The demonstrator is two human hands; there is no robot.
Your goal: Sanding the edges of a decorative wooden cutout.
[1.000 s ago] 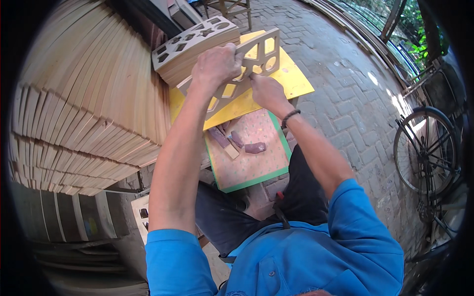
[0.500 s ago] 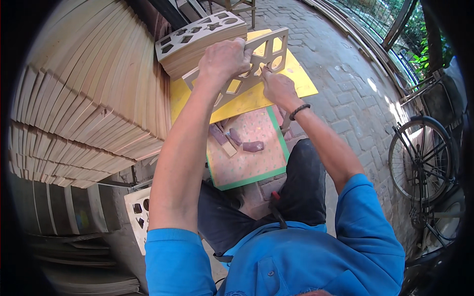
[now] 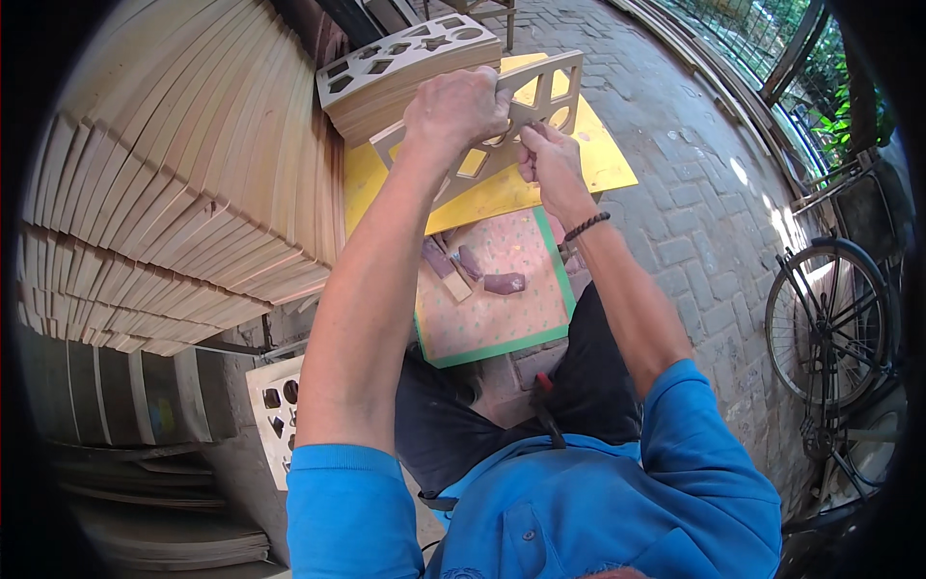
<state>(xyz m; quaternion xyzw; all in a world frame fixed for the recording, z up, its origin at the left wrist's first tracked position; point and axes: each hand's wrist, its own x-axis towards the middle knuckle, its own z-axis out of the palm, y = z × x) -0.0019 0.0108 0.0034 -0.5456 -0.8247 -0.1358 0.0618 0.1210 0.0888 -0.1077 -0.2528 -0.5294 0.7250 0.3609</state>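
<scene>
Brick paving underfoot, stacked wooden boards (image 3: 174,183) at your 9 to 11 o'clock, a bicycle (image 3: 834,318) at 3. Your left hand (image 3: 458,108) grips the top edge of a cut-out wooden panel (image 3: 540,96) at 12 o'clock; your right hand (image 3: 548,164) pinches into one of its openings from below. Beneath lie a yellow sheet (image 3: 598,159) and a green-edged mat (image 3: 492,318) with small blocks.

A brick-paved floor (image 3: 694,193) carries a yellow sheet (image 3: 598,159) beneath the right hand (image 3: 550,164), with a green-edged board (image 3: 492,318) nearer the person.
</scene>
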